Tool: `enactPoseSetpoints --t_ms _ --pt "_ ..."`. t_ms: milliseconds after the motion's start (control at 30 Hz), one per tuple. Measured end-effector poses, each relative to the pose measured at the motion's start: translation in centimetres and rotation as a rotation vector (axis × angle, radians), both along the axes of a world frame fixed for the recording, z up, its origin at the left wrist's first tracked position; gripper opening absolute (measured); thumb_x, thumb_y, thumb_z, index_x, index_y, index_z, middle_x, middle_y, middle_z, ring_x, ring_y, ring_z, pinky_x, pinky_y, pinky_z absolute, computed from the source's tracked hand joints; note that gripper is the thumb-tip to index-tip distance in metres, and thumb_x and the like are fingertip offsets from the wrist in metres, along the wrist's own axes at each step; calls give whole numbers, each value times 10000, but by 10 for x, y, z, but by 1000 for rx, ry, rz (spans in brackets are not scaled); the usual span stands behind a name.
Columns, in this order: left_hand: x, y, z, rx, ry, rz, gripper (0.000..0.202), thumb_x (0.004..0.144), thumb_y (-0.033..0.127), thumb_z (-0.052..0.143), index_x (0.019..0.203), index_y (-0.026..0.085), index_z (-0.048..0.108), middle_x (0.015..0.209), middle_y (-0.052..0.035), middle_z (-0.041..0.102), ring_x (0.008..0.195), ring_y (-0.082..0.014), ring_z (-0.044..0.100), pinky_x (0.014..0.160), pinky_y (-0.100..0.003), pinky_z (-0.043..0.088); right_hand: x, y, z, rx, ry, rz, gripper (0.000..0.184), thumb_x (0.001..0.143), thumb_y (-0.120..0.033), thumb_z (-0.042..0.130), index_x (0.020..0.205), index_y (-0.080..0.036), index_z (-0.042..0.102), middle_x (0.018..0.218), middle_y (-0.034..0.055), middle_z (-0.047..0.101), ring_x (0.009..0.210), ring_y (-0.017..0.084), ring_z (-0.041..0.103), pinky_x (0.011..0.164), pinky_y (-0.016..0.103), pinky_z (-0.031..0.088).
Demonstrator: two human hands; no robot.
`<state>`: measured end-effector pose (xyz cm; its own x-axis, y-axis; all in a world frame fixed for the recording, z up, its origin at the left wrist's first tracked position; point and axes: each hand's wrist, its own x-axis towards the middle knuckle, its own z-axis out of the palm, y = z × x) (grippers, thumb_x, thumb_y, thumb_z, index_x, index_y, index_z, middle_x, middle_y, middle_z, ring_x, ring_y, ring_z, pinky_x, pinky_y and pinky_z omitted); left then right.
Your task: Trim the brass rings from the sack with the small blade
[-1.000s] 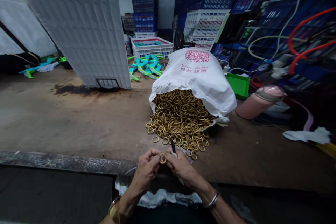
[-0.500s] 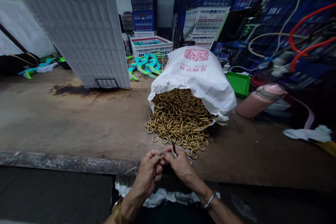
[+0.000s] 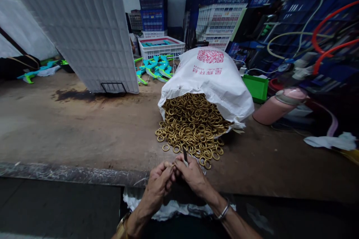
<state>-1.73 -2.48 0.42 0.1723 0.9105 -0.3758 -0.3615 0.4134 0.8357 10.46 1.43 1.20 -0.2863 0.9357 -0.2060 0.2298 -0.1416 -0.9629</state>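
At the table's near edge, my left hand (image 3: 159, 181) is closed in a pinch on what looks like a gold ring (image 3: 173, 165), mostly covered by fingers. My right hand (image 3: 192, 175) meets it fingertip to fingertip, closed around a small knife (image 3: 185, 154) whose dark, narrow end points up and away. Just beyond the hands, a heap of gold rings (image 3: 193, 130) spills from the mouth of a white woven sack (image 3: 202, 78) lying on its side. A few loose rings lie close to my right hand.
A tall pale ribbed panel (image 3: 84, 33) stands on the brown table (image 3: 84, 130) at left. Behind the sack are turquoise-and-green plastic parts (image 3: 157, 68), a white crate (image 3: 176, 50) and stacked blue crates (image 3: 153, 3). At right are a green tray (image 3: 255, 89), a pink bottle (image 3: 277, 106) and orange hoses (image 3: 319, 37).
My hands stay together in nearly the same spot, with small finger shifts. The knife remains in my right hand. The view has shifted slightly.
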Motion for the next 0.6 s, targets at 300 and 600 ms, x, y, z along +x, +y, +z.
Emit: enactPoseSetpoints --t_ms 300,600 --pt "0 0 2 -14 0 52 337 714 473 581 734 177 423 558 70 451 383 -12 265 372 -150 174 10 -7 -14 369 -552 207 277 625 -65 374 816 -195 526 672 -2 570 610 126 494 574 221 297" --pt "1 4 -3 47 58 80 367 694 502 584 709 167 436 549 63 452 406 -22 292 388 -156 197 6 -8 -7 374 -824 312 302 638 -60 370 876 -179 512 695 22 604 605 140 514 550 247 241"
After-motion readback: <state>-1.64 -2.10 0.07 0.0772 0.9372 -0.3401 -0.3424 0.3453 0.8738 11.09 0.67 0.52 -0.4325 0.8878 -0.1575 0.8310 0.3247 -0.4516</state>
